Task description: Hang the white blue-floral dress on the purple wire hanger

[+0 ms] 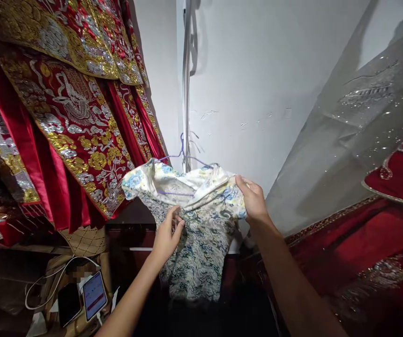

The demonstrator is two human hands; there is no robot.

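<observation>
A short-sleeved patterned top [197,243] hangs in front of me on a thin purple hanger [182,152]. Its collar and sleeves are white with blue and yellow flowers, while the body has a dark swirling print. My right hand [254,196] grips the sleeve at the right shoulder, thumb on the front and fingers partly behind the cloth. At the middle of the chest, just under the neckline, my left hand [169,234] has its fingers curled in on the fabric. The hanger's lower bar shows inside the open neck.
Red costumes [78,107] with gold and silver embroidery hang at left. A metal pole [186,79] runs up the pale wall [250,84]. At lower left lie a lit phone [94,296], a dark phone [69,304] and a white cable [33,306]. Clear plastic [356,121] covers red cloth at right.
</observation>
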